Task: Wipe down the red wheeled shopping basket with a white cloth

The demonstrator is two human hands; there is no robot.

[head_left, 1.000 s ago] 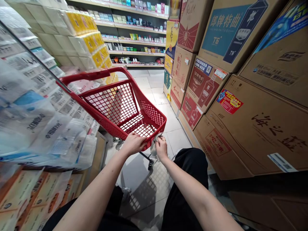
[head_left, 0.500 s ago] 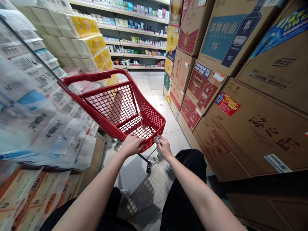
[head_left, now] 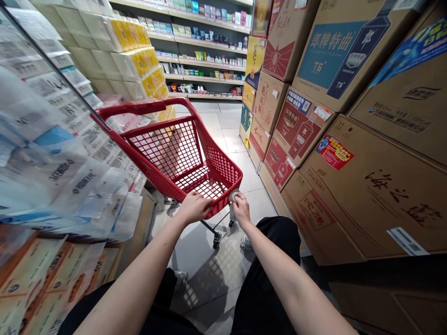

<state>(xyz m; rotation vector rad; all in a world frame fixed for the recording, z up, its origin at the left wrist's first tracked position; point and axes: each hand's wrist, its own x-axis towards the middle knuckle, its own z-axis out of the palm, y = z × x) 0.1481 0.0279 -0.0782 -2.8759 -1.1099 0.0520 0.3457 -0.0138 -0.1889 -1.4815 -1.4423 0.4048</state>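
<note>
**Left hand [head_left: 193,208] and right hand [head_left: 240,209] at a red shopping cart [head_left: 216,172]**

The head camera looks down at the person's two bare arms. The red shopping cart stands on its small wheels [head_left: 217,239] on the white floor tiles [head_left: 251,200], right in front of the person. The left hand is closed over the near rim of the cart, and its fingers wrap around the red edge. The right hand is closed too. It pinches a grey cloth [head_left: 234,195] against the cart's corner, and a bit of the cloth hangs down below the hand. The cart has a long red handle [head_left: 129,108] at its far end.

Big brown cardboard boxes [head_left: 377,195] are stacked in a tall wall on the right, with red and blue pictures and words printed on them. On the left, soft packs of paper in clear plastic [head_left: 52,163] are piled high, and packs with yellow bands [head_left: 129,35] sit beyond them. Far down the aisle stand shelves [head_left: 206,65] full of small, bright goods. The person's black trousers [head_left: 275,251] show at the bottom of the view.
</note>
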